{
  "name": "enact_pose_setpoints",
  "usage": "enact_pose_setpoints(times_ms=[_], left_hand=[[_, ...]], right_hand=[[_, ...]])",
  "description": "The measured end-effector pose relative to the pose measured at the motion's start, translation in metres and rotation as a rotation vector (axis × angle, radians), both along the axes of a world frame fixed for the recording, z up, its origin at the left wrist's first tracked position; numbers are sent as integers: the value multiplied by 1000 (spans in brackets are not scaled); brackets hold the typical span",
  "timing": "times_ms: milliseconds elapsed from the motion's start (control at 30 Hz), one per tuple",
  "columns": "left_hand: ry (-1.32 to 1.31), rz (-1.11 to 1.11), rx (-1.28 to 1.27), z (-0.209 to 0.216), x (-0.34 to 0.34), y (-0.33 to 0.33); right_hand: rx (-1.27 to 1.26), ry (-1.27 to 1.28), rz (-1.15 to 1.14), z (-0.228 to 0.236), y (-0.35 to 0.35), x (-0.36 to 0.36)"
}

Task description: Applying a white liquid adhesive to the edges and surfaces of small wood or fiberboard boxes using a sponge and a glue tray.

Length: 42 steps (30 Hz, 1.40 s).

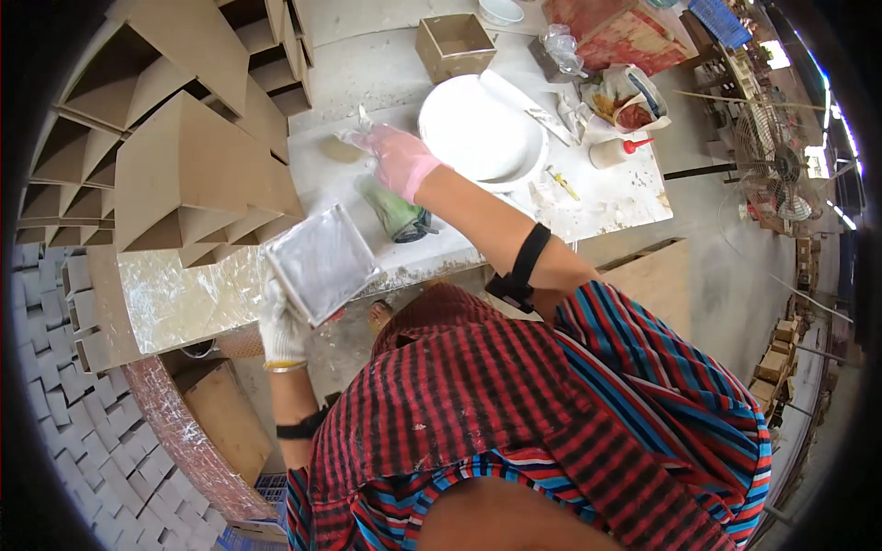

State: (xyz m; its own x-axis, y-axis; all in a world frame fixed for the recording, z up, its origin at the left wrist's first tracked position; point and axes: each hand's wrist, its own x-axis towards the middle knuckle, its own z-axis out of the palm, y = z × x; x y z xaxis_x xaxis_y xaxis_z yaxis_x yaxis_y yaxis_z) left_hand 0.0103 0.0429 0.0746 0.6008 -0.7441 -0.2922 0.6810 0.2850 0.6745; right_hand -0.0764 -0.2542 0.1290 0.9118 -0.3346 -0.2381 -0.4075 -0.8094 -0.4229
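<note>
My left hand [283, 326], in a white knit glove, grips a square box [322, 262] by its lower left side. The box's upward face is smeared greyish white, with a paler rim. Over the worktable [312, 170], my right hand [400, 161] wears a thin pink glove; its fingers are drawn together and whitened at the tips. A whitish scrap [365, 117] shows at those fingertips, too blurred to name. Just below the right hand lies a green, see-through object [397, 213] with a dark end. A tan round patch [340, 149] is beside the fingertips.
A big white round tub [482, 129] stands right of my hand. Stacked cardboard boxes [184, 174] crowd the left. Behind are an open box [455, 48] and a red-stained crate [620, 35]. A red-tipped squeeze bottle [611, 152] lies rightward; a fan [776, 165] stands beyond.
</note>
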Motion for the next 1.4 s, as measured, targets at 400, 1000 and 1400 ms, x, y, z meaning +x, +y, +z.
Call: enact_pose_setpoints(times_ms=[400, 1000, 1400], left_hand=[[-852, -97, 669, 85, -30, -7], [-2130, -689, 1059, 85, -64, -106], [-1945, -415, 596, 82, -80, -94]], right_hand=[[-200, -67, -253, -75, 44, -44], [0, -629, -268, 29, 46, -63], [1788, -866, -725, -24, 33, -53]])
